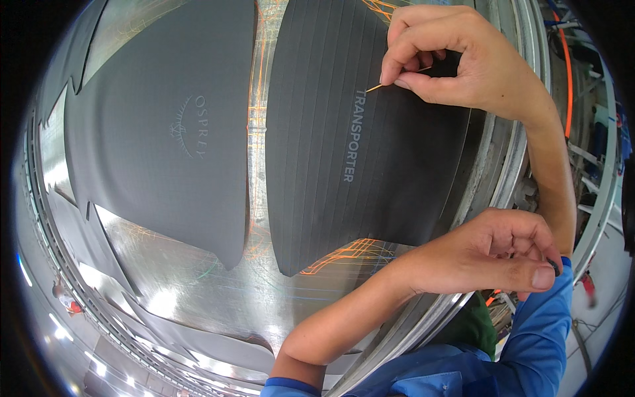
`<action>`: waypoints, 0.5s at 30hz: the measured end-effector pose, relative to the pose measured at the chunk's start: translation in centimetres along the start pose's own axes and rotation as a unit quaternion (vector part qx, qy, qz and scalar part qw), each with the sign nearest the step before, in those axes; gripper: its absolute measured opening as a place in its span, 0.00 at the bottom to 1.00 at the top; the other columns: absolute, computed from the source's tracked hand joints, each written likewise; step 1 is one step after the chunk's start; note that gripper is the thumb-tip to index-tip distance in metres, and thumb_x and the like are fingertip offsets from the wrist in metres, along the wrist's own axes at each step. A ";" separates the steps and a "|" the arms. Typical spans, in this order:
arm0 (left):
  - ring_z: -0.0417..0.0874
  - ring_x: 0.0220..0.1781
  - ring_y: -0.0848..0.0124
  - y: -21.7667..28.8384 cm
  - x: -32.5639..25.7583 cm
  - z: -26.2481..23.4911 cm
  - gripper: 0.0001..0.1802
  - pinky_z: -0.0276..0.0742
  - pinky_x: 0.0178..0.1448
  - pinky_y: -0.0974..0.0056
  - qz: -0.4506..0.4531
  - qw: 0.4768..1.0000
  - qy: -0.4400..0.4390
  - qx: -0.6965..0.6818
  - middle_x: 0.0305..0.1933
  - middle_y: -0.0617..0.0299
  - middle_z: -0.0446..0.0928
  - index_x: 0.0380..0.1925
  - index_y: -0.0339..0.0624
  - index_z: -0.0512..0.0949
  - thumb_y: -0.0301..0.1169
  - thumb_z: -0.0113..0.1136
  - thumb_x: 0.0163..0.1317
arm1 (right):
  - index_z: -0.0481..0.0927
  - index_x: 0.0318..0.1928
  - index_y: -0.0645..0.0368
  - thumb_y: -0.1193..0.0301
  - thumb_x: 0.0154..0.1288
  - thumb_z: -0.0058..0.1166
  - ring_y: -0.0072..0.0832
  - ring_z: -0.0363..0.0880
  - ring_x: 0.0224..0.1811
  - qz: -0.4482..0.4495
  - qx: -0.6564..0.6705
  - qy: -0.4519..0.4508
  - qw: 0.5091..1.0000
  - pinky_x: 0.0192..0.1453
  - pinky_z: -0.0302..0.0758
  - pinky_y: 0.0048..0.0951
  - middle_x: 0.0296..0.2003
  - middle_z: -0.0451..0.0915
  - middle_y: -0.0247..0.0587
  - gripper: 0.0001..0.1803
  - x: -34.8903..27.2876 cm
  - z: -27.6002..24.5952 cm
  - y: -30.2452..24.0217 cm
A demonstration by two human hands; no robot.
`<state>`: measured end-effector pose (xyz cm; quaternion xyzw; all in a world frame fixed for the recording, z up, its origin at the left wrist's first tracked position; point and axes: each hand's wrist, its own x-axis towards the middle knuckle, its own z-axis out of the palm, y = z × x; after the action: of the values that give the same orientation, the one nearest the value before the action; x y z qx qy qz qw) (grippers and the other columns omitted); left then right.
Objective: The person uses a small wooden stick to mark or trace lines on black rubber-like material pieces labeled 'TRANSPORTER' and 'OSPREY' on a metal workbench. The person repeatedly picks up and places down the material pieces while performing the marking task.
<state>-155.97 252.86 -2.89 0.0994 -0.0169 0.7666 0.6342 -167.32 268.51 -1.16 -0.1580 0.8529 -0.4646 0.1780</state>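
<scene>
Lettering (pixel 349 135) runs down the ribbed dark panel (pixel 311 132) as one pale word in capitals, and the smooth dark panel (pixel 126 145) to its left bears a second, fainter word beside one line-drawn emblem (pixel 180 126), so two marked panels lie on the shiny metal table (pixel 231 291). The right hand (pixel 456 56) pinches one thin orange stick (pixel 374 88) between thumb and fingertip, its tip at the word's upper end on the ribbed dark panel, while the left hand (pixel 493 255), fingers bent, grips one small dark piece (pixel 555 266), too hidden to identify.
</scene>
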 end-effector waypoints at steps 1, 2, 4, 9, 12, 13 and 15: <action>0.78 0.37 0.81 0.0 0.0 0.0 0.23 0.67 0.39 0.75 0.000 1.000 -0.001 -0.002 0.36 0.64 0.81 0.52 0.31 0.78 0.40 0.68 0.67 | 0.89 0.40 0.62 0.78 0.61 0.64 0.18 0.76 0.30 -0.002 0.003 0.003 1.000 0.35 0.74 0.20 0.32 0.81 0.33 0.07 0.0 0.1 0.0; 0.78 0.37 0.81 -0.1 0.0 0.0 0.23 0.68 0.40 0.75 0.001 1.000 -0.003 -0.004 0.36 0.64 0.81 0.52 0.31 0.78 0.40 0.68 0.67 | 0.89 0.40 0.61 0.78 0.61 0.64 0.18 0.76 0.30 -0.003 0.005 0.006 1.000 0.35 0.74 0.19 0.32 0.81 0.33 0.07 0.1 0.1 -0.1; 0.78 0.37 0.81 -0.2 0.0 -0.1 0.23 0.68 0.40 0.74 0.002 1.000 -0.003 -0.007 0.36 0.63 0.81 0.52 0.31 0.78 0.39 0.68 0.67 | 0.89 0.40 0.62 0.78 0.61 0.64 0.18 0.75 0.30 -0.001 -0.014 0.012 1.000 0.35 0.74 0.19 0.33 0.80 0.33 0.07 -0.1 0.1 -1.1; 0.78 0.37 0.81 -0.2 0.0 -0.1 0.23 0.69 0.41 0.74 0.003 1.000 0.000 -0.005 0.35 0.63 0.81 0.52 0.30 0.78 0.39 0.68 0.67 | 0.89 0.40 0.62 0.78 0.61 0.64 0.18 0.76 0.31 0.007 0.003 0.010 1.000 0.36 0.74 0.19 0.33 0.81 0.34 0.07 -0.1 0.1 -0.7; 0.78 0.36 0.81 -0.1 0.0 0.0 0.23 0.69 0.41 0.74 0.005 1.000 0.000 -0.009 0.35 0.64 0.80 0.52 0.30 0.78 0.39 0.68 0.67 | 0.89 0.40 0.62 0.78 0.61 0.64 0.18 0.76 0.31 0.000 0.011 0.006 1.000 0.36 0.74 0.19 0.33 0.81 0.34 0.07 0.0 0.1 0.1; 0.78 0.36 0.81 -0.2 0.0 0.0 0.23 0.69 0.41 0.74 0.005 1.000 -0.002 -0.011 0.35 0.64 0.80 0.52 0.30 0.78 0.39 0.68 0.67 | 0.89 0.40 0.62 0.78 0.61 0.64 0.18 0.76 0.31 0.001 0.020 0.003 1.000 0.36 0.74 0.19 0.33 0.81 0.34 0.07 0.2 0.2 0.2; 0.77 0.36 0.81 -0.2 0.1 0.0 0.23 0.69 0.41 0.74 0.005 1.000 -0.004 -0.014 0.35 0.64 0.80 0.52 0.30 0.78 0.39 0.68 0.67 | 0.89 0.40 0.62 0.78 0.61 0.64 0.18 0.76 0.31 0.001 -0.003 0.004 1.000 0.36 0.74 0.19 0.33 0.81 0.34 0.07 -0.1 -0.1 -0.7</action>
<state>-155.79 252.97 -2.86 0.0935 -0.0312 0.7691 0.6315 -167.19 268.32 -0.51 -0.1557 0.8552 -0.4625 0.1745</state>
